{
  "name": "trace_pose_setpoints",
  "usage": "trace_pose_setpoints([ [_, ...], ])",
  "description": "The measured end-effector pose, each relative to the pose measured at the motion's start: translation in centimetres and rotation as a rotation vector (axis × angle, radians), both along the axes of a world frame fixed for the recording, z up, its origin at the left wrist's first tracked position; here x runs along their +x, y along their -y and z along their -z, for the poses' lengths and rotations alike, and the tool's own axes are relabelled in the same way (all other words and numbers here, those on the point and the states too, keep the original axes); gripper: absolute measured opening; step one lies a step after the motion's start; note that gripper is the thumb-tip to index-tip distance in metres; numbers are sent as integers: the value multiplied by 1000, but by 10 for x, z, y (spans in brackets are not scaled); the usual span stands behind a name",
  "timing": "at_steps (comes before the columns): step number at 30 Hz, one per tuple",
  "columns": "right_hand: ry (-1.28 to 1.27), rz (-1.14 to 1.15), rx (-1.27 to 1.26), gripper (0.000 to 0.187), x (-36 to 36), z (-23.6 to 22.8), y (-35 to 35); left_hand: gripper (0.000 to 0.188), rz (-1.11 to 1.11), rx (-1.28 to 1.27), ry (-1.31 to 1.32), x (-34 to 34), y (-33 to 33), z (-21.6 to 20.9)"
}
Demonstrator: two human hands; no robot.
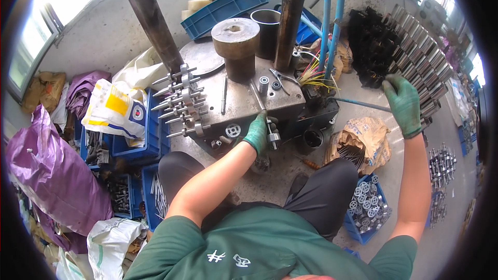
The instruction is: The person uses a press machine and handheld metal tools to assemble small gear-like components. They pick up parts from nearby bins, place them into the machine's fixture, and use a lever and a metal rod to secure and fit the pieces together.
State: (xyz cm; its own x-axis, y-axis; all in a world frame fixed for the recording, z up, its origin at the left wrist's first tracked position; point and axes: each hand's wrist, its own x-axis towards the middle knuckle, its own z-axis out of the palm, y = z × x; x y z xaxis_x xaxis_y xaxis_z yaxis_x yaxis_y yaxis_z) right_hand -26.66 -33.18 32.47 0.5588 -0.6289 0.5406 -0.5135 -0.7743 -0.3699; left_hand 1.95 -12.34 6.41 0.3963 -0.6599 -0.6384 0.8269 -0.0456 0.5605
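My left hand [257,133], in a green glove, is closed around a metal shaft with a round collar [274,138] at the front edge of the steel press table [233,111]. A slim metal rod [257,95] slants across the tabletop up to this hand. Out to the right, my gloved right hand [403,105] has its fingers stretched out. A blue-grey bar [363,105] reaches its palm edge; whether they touch I cannot tell. On the table are a thin dark rod [224,95], small bearings [264,84], pliers [280,77] and a heavy round steel block [236,39].
Shafts with round hubs [185,101] line the table's left edge. Blue crates [150,124] and a purple sack [57,176] lie left. To the right are stacked steel tubes [423,52], black parts [371,46], a torn paper sack [371,142] and a bin [365,233] of ring parts.
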Motion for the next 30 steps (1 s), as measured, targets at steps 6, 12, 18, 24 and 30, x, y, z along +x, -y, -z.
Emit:
trace_pose_setpoints([
  [6,-55,-104,-123,24,-28,28,-54,35,196,45,462,-45,-49,3],
  [12,-85,-499,-311,29,22,32,-132,29,221,6,1760,-40,-138,-44],
  [18,-153,-737,-28,30,117,85,-117,18,-316,-80,903,14,-194,-77],
  [24,-304,-858,496,34,148,166,-95,16,-774,-280,144,119,-230,-28],
  [30,-292,-841,424,33,162,184,-88,21,-816,-232,128,114,-214,-16],
])
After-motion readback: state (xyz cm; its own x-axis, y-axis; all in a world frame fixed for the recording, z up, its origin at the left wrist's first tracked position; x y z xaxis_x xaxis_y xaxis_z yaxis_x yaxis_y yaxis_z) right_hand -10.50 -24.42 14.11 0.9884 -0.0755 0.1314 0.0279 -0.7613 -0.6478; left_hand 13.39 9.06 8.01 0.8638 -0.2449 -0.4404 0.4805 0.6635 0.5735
